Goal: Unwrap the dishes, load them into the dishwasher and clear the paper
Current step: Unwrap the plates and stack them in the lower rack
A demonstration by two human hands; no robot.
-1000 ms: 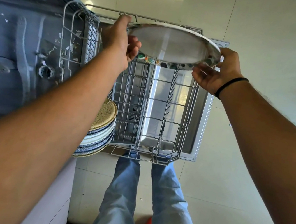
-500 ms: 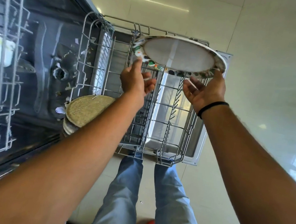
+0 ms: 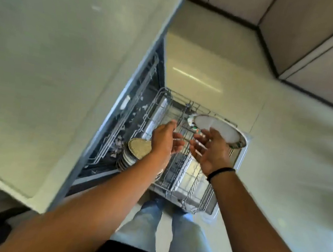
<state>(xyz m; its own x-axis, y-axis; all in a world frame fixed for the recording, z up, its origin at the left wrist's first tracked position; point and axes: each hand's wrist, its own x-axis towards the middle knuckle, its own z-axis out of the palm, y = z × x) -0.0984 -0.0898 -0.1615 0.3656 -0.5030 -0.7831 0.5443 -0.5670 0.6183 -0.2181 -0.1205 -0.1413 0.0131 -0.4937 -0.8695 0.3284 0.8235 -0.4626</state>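
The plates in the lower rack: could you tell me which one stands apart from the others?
The large white plate with the patterned rim, alone at the rack's far end; the others sit stacked together near the dishwasher tub.

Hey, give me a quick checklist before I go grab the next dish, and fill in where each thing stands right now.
1. Left hand free: ok, fingers relaxed, holding nothing.
2. Right hand free: ok, open, off the plate.
3. Plate in the rack: ok, it sits at the far end.
4. Plate seated firmly between the tines: cannot tell, picture is blurred.
5. Room left in rack: ok, the middle rows are bare.
6. Stack of plates steady: cannot tell, left arm covers part of it.
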